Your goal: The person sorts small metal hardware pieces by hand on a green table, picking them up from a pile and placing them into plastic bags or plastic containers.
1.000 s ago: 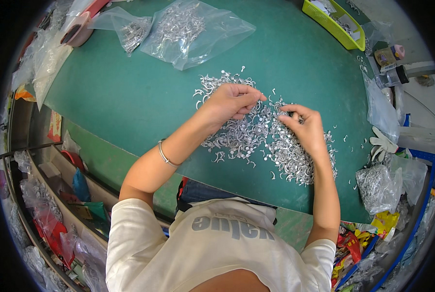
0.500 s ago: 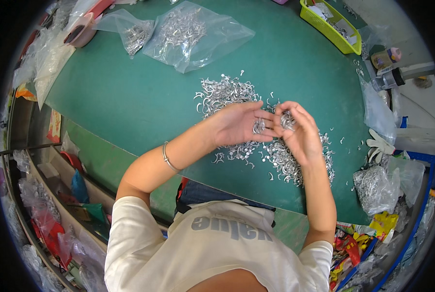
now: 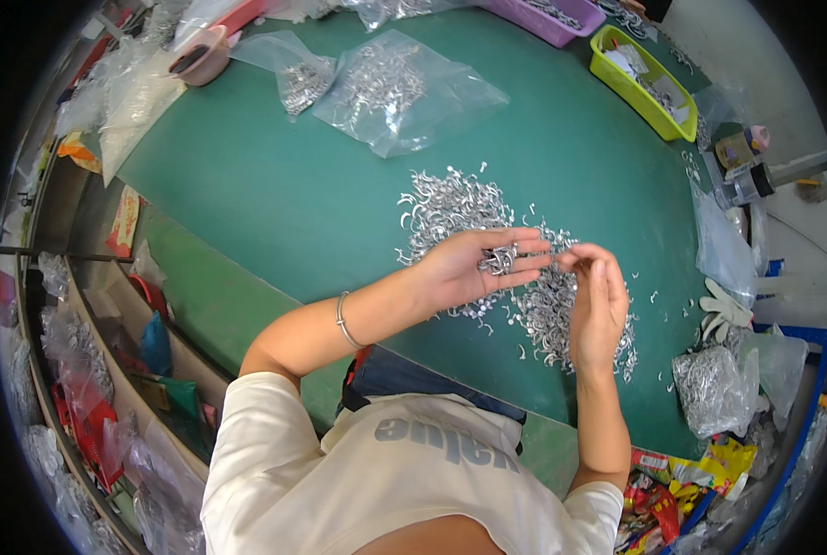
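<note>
My left hand [image 3: 459, 270] is palm up with its fingers stretched to the right. It carries a small bunch of curved silver metal pieces [image 3: 499, 260] on the palm and finger bases. Close to its fingertips is my right hand [image 3: 600, 305], its fingers loosely bent and slightly blurred; no pieces show in it. Under and beyond both hands, a heap of similar silver pieces [image 3: 455, 205] lies on the green table [image 3: 275, 203]. A second heap [image 3: 545, 324] lies between my hands and the near edge, partly hidden by the right hand.
Clear plastic bags of metal pieces [image 3: 385, 92] lie at the far side. A yellow-green basket [image 3: 649, 88] and a purple tray [image 3: 552, 23] stand far right. A white glove [image 3: 726, 308] and a filled bag [image 3: 714, 388] sit along the right edge. A pink bowl [image 3: 201, 60] is far left.
My right hand has drawn slightly away from the left, and the pieces seen in its fingers no longer show there. The bunch on my left palm looks larger. The whole view has shifted slightly.
</note>
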A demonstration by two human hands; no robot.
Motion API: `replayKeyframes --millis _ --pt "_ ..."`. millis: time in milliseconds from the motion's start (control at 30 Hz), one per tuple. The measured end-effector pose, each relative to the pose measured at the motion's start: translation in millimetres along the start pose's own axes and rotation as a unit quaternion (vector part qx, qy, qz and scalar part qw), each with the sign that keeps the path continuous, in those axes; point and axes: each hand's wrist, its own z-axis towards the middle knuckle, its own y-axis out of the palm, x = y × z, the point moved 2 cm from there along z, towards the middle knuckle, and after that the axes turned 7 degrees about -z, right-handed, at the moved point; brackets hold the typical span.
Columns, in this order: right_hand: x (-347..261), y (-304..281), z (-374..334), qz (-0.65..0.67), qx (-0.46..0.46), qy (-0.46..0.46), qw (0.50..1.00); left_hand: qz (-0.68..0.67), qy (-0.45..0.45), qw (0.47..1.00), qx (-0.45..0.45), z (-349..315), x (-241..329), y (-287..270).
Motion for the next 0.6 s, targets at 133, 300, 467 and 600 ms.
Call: replayKeyframes --millis 133,300,467,600 --pt "14 -13 -12 -0.021 -0.004 0.066 0.998 0.015 0.085 0.996 -0.038 -8 28 0" --pt "19 -8 -19 -0.037 -0.089 0.092 0.991 -0.048 0.28 0.954 0.092 9 90 -14" --pt "25 -1 -17 -0.035 -0.134 0.097 0.986 -0.073 0.485 0.853 0.18 46 153 -28" --pt "30 -4 -17 -0.049 -0.135 0.097 0.985 0.023 0.509 0.856 0.095 45 192 -16"
